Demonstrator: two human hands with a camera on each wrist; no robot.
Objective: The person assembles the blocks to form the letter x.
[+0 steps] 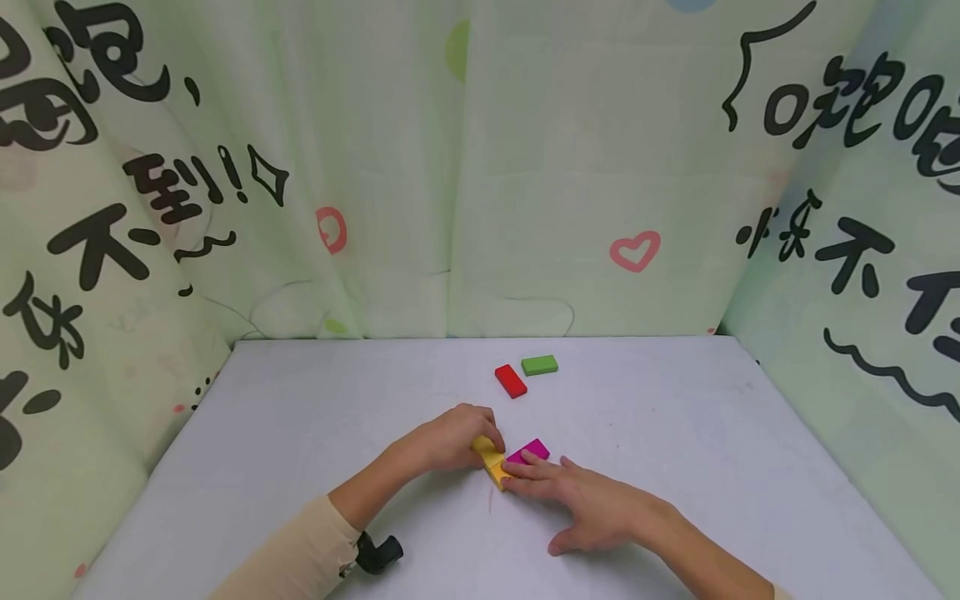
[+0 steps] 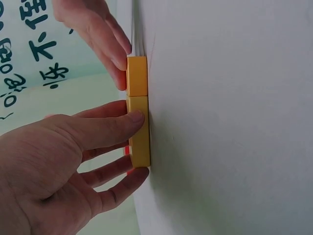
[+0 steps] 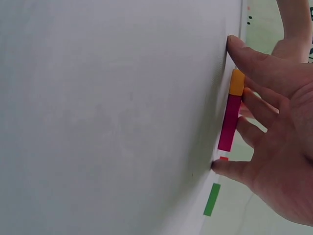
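My left hand [image 1: 456, 437] grips a long yellow block [image 2: 141, 147], thumb on its near side and fingers round the far side and one end. That block lies end to end with an orange block [image 2: 137, 76] on the white table. My right hand [image 1: 581, 500] spreads over the orange block and a magenta block [image 1: 537, 448], its fairly straight fingers touching them from above and behind. In the right wrist view, the magenta block's end appears against the orange block [image 3: 237, 82]. The right thumb stands apart from the blocks.
Farther back on the table [image 1: 337, 392] lie a red block [image 1: 511, 381] and a green block [image 1: 539, 365], a small gap between them. A pale printed curtain [image 1: 540, 167] surrounds the table's back and sides. A black camera [image 1: 378, 553] is strapped at the left wrist.
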